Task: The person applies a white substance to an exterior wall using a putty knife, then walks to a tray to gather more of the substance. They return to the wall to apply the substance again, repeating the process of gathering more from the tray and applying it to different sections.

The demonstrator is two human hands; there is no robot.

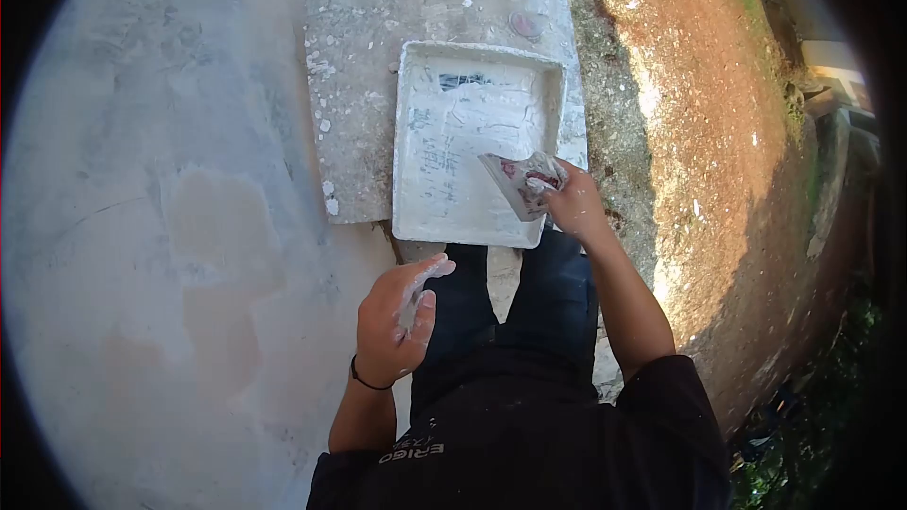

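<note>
My right hand grips a putty knife smeared with white, its broad blade pointing left over the lower right part of a white tray. The shallow rectangular tray has white paste spread over its bottom, with dark marks showing through. Below the tray's lower left corner, my left hand is held in the air with nothing in it. Its fingers are slightly bent, the thumb is apart from them, and white residue coats the fingertips and palm. A dark band circles that wrist.
A pale wall with beige patches fills the left side. Under the tray lies a concrete slab dotted with white flecks. Brown earth runs along the right, partly sunlit, and green plants grow at the lower right.
</note>
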